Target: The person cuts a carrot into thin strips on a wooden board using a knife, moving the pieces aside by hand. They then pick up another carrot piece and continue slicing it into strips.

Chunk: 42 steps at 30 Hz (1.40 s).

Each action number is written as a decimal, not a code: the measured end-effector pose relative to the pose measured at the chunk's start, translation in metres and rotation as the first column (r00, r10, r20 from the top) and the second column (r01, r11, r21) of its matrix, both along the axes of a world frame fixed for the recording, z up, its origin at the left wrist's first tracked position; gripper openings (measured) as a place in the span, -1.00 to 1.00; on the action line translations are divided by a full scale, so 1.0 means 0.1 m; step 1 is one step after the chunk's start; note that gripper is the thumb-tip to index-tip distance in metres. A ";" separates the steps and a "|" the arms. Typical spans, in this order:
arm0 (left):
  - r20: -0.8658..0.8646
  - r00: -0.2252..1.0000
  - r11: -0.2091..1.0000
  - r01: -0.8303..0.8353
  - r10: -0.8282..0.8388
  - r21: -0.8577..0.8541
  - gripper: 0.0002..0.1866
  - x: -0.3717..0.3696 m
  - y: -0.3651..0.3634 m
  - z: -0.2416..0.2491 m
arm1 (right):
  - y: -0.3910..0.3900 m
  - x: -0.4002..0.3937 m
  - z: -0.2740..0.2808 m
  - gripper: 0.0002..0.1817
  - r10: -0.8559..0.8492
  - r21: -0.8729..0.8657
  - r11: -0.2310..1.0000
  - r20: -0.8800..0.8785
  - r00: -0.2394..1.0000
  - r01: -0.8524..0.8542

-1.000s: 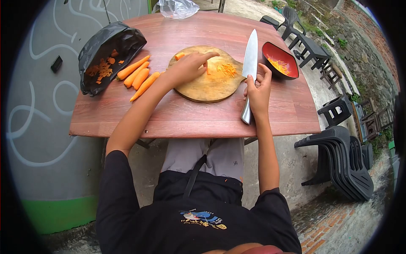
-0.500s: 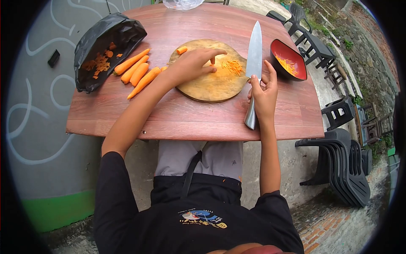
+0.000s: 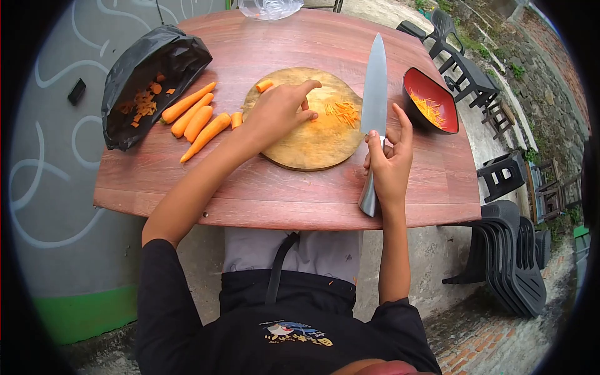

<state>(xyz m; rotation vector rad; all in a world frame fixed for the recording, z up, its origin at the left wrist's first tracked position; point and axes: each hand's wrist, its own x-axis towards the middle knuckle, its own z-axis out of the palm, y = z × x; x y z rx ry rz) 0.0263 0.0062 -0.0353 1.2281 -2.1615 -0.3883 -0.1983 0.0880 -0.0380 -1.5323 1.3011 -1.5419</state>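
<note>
My left hand (image 3: 282, 111) hovers over or rests on the left part of the round wooden board (image 3: 312, 153), fingers apart and nothing visible in them. Thin carrot strips (image 3: 342, 113) lie on the board to the right of its fingers, and a carrot chunk (image 3: 264, 85) sits near the upper left edge. On the right, my right hand (image 3: 391, 156) grips the handle of a large knife (image 3: 375, 87), blade pointing away from me. Beyond it, a red bowl with a dark outside (image 3: 447, 100) holds more carrot strips (image 3: 427, 111).
Several whole carrots (image 3: 206, 136) and a short piece (image 3: 236, 120) lie left of the board. A black plastic bag (image 3: 119, 81) holds carrot scraps. A clear plastic bag (image 3: 270, 7) is at the far edge of the reddish table (image 3: 281, 206). Stacked chairs (image 3: 500, 256) stand at right.
The view has shifted, so the table sits lower. My left hand has drawn slightly left on the board, its fingers still apart. My right hand keeps hold of the knife.
</note>
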 end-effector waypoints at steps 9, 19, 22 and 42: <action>0.317 0.948 0.942 0.082 0.027 -0.326 -0.47 -0.08 0.06 -0.11 | 0.00 -0.03 -0.04 -0.37 -0.013 -0.020 1.000 -0.001 1.000 0.013; 0.095 0.974 0.966 0.219 -0.207 -0.136 -0.37 0.00 -0.03 -0.06 | -0.08 -0.13 -0.14 -0.38 -0.055 0.025 0.998 0.111 0.992 0.052; 0.058 0.962 0.963 0.269 -0.267 -0.033 -0.32 0.03 -0.06 -0.03 | -0.10 -0.15 -0.15 -0.39 -0.057 0.041 0.998 0.118 0.991 0.053; -0.079 0.993 0.990 0.092 -0.084 0.105 -0.36 0.06 -0.10 -0.01 | -0.07 -0.09 0.00 -0.33 -0.031 0.258 0.966 0.192 0.981 -0.020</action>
